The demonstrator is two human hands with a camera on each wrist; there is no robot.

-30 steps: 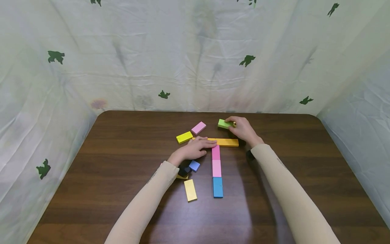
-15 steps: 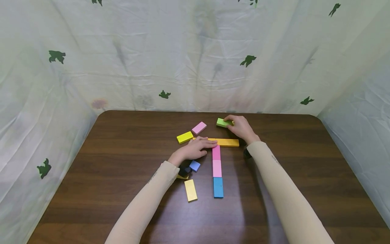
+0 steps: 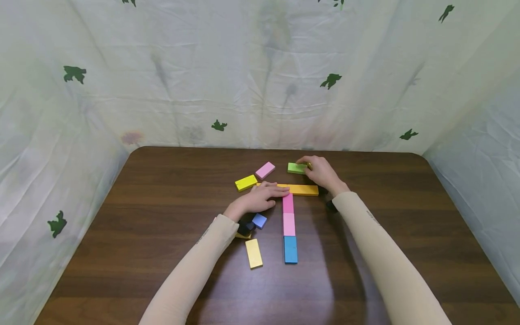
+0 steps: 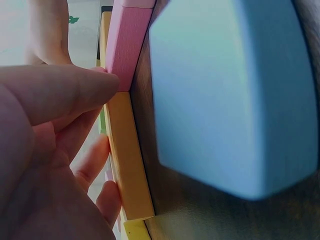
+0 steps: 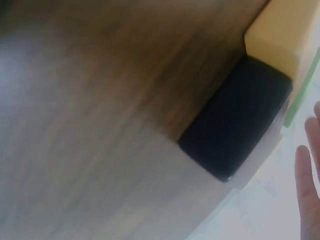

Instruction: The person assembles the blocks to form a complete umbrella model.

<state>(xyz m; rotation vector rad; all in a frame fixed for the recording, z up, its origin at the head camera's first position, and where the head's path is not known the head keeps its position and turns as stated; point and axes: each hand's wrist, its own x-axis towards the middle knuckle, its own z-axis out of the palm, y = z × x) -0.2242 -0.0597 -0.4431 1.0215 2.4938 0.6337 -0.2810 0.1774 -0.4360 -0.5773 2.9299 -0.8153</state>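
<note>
My left hand (image 3: 264, 197) lies with fingers extended over a row of orange blocks (image 3: 304, 190). Its thumb reaches the joint where a pink block (image 4: 131, 47) meets the orange one. Beyond the row, my right hand (image 3: 322, 174) pinches a light green block (image 3: 296, 168) at its right end. A small yellow piece shows by those fingers, too small to tell. Toward me from the row runs a column: the dark pink block (image 3: 288, 203), a lighter pink block (image 3: 289, 224) and a blue block (image 3: 290, 249). At the row's right end sits a black block (image 5: 237, 120).
A yellow block (image 3: 246, 183) and a pale pink block (image 3: 265, 170) lie at the back left of the row. Near my left wrist are a small blue block (image 3: 259, 220) and a cream block (image 3: 253, 253). The table (image 3: 170, 180) ends at a patterned cloth.
My right hand has shifted slightly left with the green block, which has come down a little and lies straighter along the orange row. The left hand has stayed in place.
</note>
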